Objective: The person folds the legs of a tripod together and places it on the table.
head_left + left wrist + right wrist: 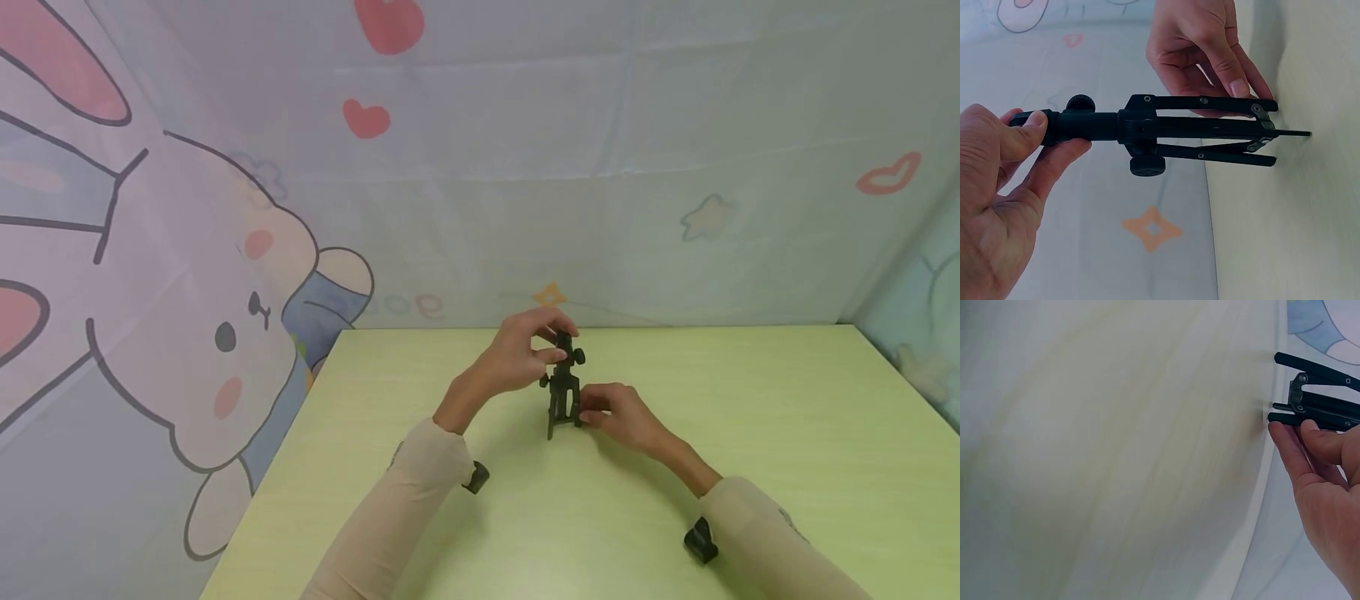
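A small black tripod [560, 387] stands upright near the back of the table, its legs only slightly spread. At its top, my left hand [517, 350] pinches the head between thumb and fingers. Low on one leg, the thumb and fingers of my right hand [624, 417] hold its outer end. The left wrist view shows the tripod [1138, 128] lengthwise, with two round knobs on its column and braces joining the legs. In the right wrist view the leg ends [1310, 417] show beside my right hand [1325, 487]; the tripod's upper part is out of that frame.
The pale yellow-green table [750, 417] meets a hanging cloth [525, 208] right behind the tripod. A printed rabbit covers the cloth at left. Black wrist devices [701, 540] sit below both cuffs.
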The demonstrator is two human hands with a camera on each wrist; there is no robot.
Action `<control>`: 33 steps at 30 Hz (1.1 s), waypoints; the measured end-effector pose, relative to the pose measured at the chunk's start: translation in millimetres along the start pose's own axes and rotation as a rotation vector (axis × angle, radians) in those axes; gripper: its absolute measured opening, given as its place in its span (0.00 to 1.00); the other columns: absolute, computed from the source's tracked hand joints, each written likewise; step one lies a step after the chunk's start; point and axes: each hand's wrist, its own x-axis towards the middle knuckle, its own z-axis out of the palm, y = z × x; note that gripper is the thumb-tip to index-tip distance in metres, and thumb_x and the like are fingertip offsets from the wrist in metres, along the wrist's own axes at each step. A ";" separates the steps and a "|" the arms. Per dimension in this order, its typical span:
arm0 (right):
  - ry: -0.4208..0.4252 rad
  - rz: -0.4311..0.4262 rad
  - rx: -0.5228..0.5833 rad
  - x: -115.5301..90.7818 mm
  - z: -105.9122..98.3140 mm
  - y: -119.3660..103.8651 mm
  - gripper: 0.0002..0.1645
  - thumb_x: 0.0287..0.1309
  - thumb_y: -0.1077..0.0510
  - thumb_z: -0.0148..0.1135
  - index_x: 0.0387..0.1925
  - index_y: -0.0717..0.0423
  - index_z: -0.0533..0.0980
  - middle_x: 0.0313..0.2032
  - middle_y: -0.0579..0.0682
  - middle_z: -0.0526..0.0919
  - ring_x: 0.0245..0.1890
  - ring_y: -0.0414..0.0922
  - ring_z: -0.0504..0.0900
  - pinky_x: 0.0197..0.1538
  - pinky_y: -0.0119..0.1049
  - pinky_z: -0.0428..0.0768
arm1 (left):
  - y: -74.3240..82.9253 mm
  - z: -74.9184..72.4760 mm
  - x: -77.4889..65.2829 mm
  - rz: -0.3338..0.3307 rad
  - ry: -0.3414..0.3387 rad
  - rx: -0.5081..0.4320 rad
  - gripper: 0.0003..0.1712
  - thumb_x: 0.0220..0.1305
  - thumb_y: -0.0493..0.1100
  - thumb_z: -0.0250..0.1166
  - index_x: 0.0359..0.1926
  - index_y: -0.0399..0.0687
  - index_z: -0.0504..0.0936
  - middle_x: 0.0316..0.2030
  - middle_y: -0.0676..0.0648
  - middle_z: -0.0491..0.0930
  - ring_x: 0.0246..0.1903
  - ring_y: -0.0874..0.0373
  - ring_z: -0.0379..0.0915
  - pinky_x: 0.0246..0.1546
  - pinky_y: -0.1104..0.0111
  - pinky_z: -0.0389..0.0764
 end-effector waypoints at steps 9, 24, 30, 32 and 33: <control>-0.048 -0.001 0.009 1.6 0.3 4.2 0.09 0.62 0.76 0.64 0.32 0.61 0.82 0.32 0.53 0.87 0.45 0.50 0.89 0.53 0.43 0.86 | -3.2 1.1 -2.0 0.003 0.007 -0.021 0.16 0.66 0.24 0.67 0.51 0.43 0.83 0.49 0.49 0.83 0.46 0.55 0.83 0.45 0.70 0.84; -0.078 0.059 -0.030 1.8 -3.5 -4.0 0.06 0.65 0.71 0.66 0.37 0.59 0.82 0.35 0.51 0.88 0.45 0.51 0.89 0.52 0.45 0.86 | -5.4 -0.9 -8.1 0.013 0.036 -0.073 0.17 0.69 0.31 0.69 0.57 0.42 0.83 0.55 0.46 0.83 0.50 0.53 0.84 0.49 0.70 0.85; -0.093 0.080 -0.040 -1.6 -5.0 -2.2 0.06 0.67 0.69 0.66 0.41 0.57 0.83 0.37 0.49 0.88 0.46 0.49 0.88 0.54 0.44 0.85 | -2.7 5.5 -9.9 0.017 0.159 -0.007 0.14 0.66 0.40 0.75 0.50 0.43 0.85 0.44 0.48 0.82 0.41 0.58 0.85 0.40 0.74 0.86; -0.097 0.081 -0.038 -3.0 -4.9 -2.5 0.05 0.67 0.69 0.65 0.41 0.58 0.83 0.38 0.50 0.88 0.46 0.48 0.88 0.54 0.44 0.85 | -1.1 7.2 -10.0 0.030 0.189 0.030 0.14 0.65 0.41 0.76 0.48 0.42 0.85 0.40 0.48 0.80 0.37 0.58 0.85 0.39 0.75 0.85; -0.098 0.080 -0.036 -3.5 -4.6 -2.7 0.05 0.68 0.68 0.65 0.41 0.58 0.83 0.37 0.50 0.88 0.46 0.48 0.88 0.53 0.44 0.85 | -0.3 7.7 -9.9 0.038 0.195 0.045 0.13 0.65 0.41 0.76 0.47 0.42 0.85 0.39 0.48 0.80 0.36 0.58 0.85 0.38 0.75 0.85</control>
